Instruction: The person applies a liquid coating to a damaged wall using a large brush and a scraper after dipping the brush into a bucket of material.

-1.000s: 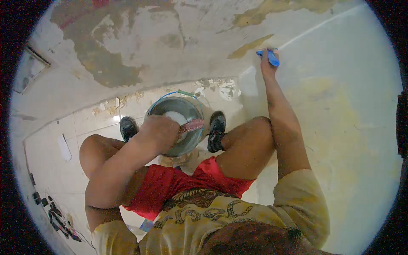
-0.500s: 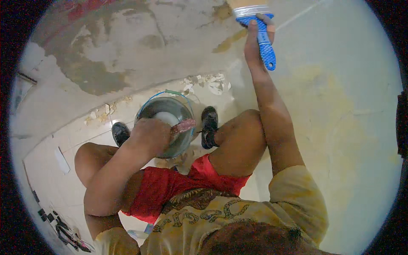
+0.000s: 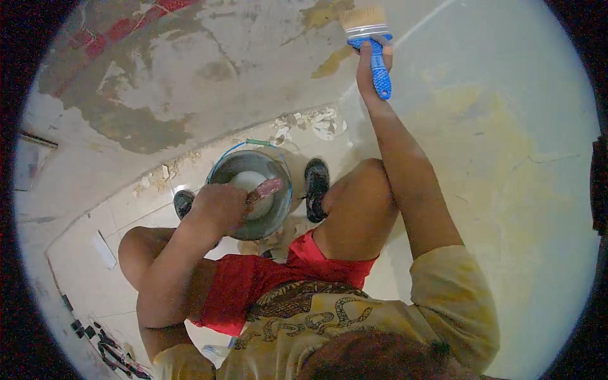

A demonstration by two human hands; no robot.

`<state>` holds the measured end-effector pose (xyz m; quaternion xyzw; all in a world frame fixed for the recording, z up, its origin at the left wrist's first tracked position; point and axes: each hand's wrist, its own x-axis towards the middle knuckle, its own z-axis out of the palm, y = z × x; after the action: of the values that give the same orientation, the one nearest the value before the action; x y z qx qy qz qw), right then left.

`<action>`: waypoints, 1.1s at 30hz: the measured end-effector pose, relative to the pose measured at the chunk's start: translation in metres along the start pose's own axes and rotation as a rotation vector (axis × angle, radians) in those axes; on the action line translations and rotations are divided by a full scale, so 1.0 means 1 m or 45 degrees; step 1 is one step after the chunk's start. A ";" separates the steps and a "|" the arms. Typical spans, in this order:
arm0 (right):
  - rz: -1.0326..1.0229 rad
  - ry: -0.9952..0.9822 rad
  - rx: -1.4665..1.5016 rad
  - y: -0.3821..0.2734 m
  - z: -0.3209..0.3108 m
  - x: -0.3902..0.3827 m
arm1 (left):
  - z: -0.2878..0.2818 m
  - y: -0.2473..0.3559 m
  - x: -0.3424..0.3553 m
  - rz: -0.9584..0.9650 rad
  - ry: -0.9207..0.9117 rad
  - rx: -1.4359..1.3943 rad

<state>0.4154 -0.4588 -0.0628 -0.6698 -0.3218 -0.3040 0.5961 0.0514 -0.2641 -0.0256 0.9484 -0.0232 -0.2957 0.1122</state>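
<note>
Presently, right hand (image 3: 366, 73) grips brush (image 3: 379, 60), open wall (image 3: 481, 190) alongside; left hand (image 3: 221, 204) (over bucket (image 3: 277, 212) rim) has fingers closed round pinkish stick (image 3: 268, 187).

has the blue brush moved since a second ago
Yes. Against the olive wall patch to its left, the brush has moved upward in the picture, and its bristles now show.

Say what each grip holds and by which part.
Right grip: a paintbrush, by its blue handle, near the metal band. Left grip: a pinkish thing; the held part is hidden.
</note>
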 end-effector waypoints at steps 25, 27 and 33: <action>0.541 0.092 -0.442 0.113 -0.058 0.014 | -0.006 0.005 -0.013 0.031 0.083 -0.030; 0.383 0.211 -0.511 0.080 -0.055 0.038 | -0.003 0.003 -0.018 0.039 0.110 -0.026; -0.075 0.324 0.435 -0.081 -0.013 0.078 | 0.002 -0.005 -0.024 0.089 0.288 -0.038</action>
<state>0.3982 -0.4598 0.0497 -0.5056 -0.3101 -0.3446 0.7276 0.0302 -0.2571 -0.0148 0.9725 -0.0392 -0.1830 0.1386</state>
